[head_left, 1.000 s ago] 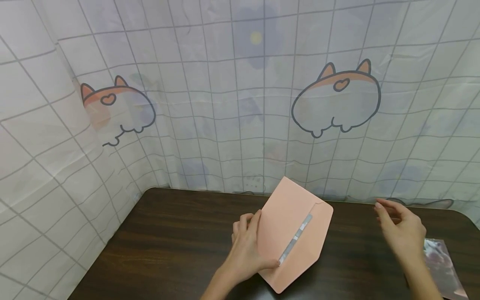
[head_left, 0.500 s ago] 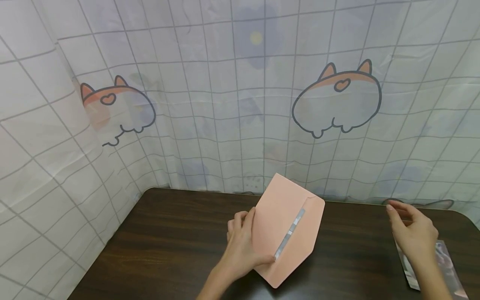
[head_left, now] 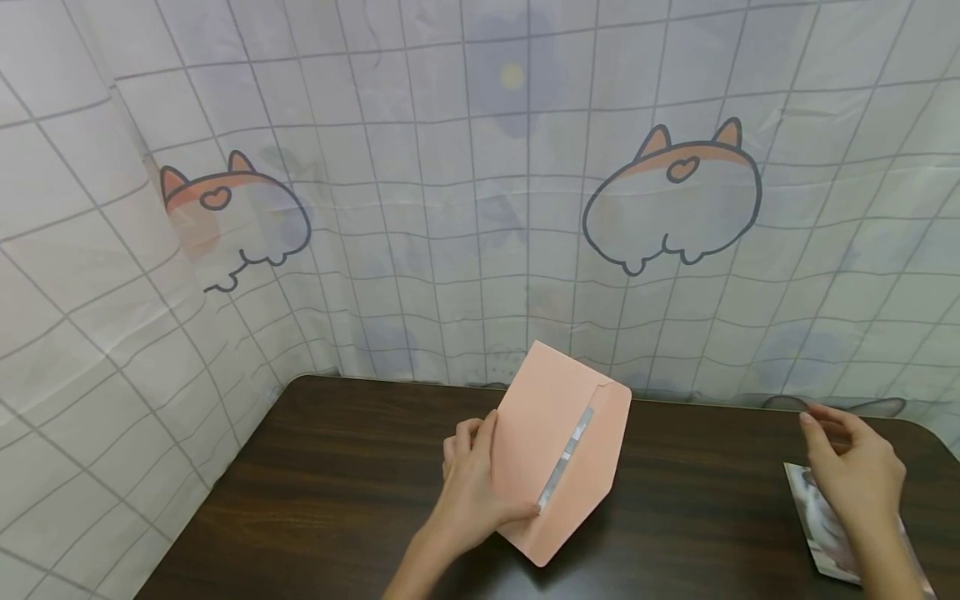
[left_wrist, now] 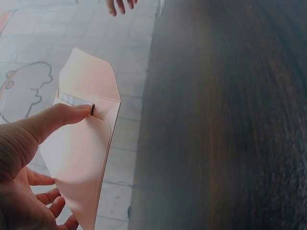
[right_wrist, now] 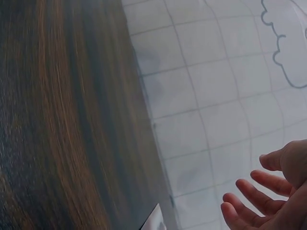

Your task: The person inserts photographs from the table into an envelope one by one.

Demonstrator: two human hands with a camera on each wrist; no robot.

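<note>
My left hand (head_left: 468, 492) holds up a pale pink envelope (head_left: 521, 433), thumb on its front face and fingers along its left side. The envelope's flap stands open and the whole envelope is tilted. A narrow grey-white strip (head_left: 566, 458) of something tucked inside shows at the opening; my thumb tip rests right at its lower end. My right hand (head_left: 858, 467) is off to the right with nothing in it, fingers loosely bent in the right wrist view. Under that hand in the head view is a glossy picture card (head_left: 817, 525), partly covered by hand and forearm.
A dark wood-grain table (head_left: 322, 500) spans the lower view, its far edge close to a white gridded curtain (head_left: 435, 250) with cartoon animal prints. The curtain also hangs along the left side.
My left hand has shifted left and slightly upward with the envelope. The right hand has moved right, uncovering more of the card's left part, while its right part has become more covered.
</note>
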